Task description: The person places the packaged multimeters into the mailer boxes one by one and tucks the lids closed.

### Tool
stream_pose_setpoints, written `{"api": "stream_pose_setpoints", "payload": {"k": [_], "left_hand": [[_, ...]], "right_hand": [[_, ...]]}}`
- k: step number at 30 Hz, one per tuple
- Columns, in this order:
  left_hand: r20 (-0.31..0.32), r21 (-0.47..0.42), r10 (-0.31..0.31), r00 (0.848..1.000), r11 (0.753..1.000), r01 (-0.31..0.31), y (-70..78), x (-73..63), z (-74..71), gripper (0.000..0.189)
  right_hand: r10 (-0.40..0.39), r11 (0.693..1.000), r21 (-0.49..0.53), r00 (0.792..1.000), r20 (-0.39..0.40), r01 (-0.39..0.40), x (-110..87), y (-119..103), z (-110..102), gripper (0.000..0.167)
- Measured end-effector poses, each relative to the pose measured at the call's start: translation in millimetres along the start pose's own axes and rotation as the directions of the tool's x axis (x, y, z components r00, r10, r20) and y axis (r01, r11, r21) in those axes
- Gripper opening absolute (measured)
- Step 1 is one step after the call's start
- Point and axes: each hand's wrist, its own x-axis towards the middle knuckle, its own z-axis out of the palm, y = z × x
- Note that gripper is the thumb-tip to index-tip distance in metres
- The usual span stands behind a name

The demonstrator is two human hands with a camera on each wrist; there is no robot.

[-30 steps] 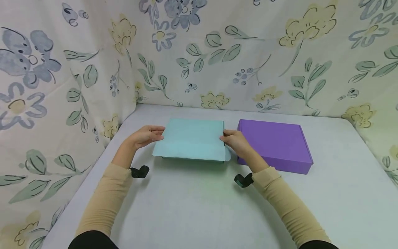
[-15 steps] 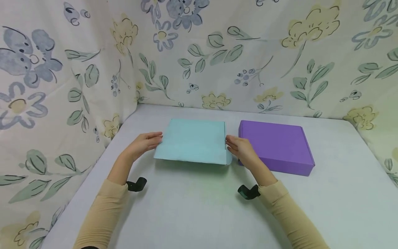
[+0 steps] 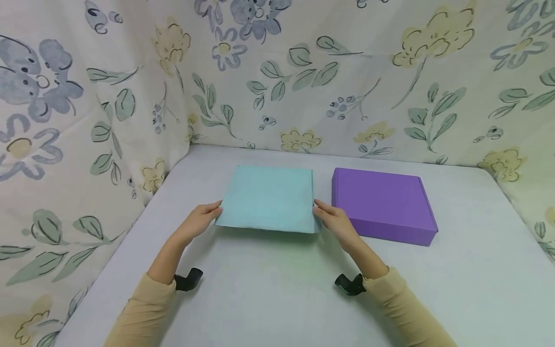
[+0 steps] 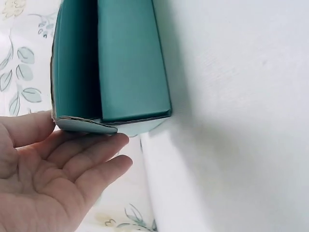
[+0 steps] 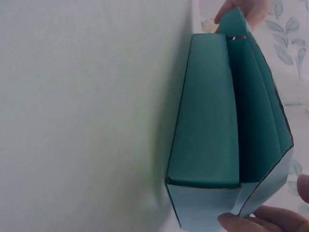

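Observation:
A light blue cardboard box (image 3: 270,200) lies on the white table, its lid a little raised at the front. In both wrist views a dark gap shows between the lid and the teal front wall (image 5: 207,111). My left hand (image 3: 199,221) touches the box's front left corner, with the thumb at the lid edge and fairly straight fingers along the side flap (image 4: 87,125). At the opposite corner my right hand (image 3: 338,222) has its fingertips against the side flap (image 5: 270,186). The thumb stands apart from the lid in the right wrist view.
A closed purple box (image 3: 386,205) lies just right of the blue one, close to my right hand. A floral cloth (image 3: 277,86) hangs behind the white table (image 3: 269,289) and along its left side. Both wrists carry black cameras (image 3: 189,279).
Both hands have slid along the blue box's sides toward its front corners. The lid's front edge has moved slightly toward me. The purple box has stayed in place.

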Motion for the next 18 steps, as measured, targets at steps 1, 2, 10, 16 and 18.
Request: {"api": "stream_pose_setpoints", "payload": {"k": [1,2,10,16,18], "left_hand": [[-0.002,-0.004,-0.004,1.000,1.000,0.004,-0.7,0.2,1.1,0.051],[-0.004,-0.004,-0.010,1.000,1.000,0.010,-1.3,0.4,2.1,0.051],[-0.065,0.104,-0.047,0.997,0.993,0.054,-2.6,-1.4,8.6,0.050],[-0.095,0.139,-0.060,0.994,0.988,0.073,-3.7,-5.1,13.0,0.051],[-0.109,0.132,-0.071,0.992,0.988,0.085,-3.9,-6.6,14.3,0.053]], "right_hand": [[0.000,1.000,-0.012,1.000,-0.005,0.000,-0.1,1,2,0.055],[-0.001,1.000,-0.024,1.000,-0.011,0.001,-0.2,2,3,0.057],[0.019,0.998,-0.057,1.000,-0.022,-0.021,-2.6,6,14,0.065],[0.054,0.997,-0.051,0.998,0.017,-0.053,-5.5,6,13,0.062],[0.058,0.997,-0.057,0.997,0.041,-0.056,-6.3,5,11,0.057]]}}
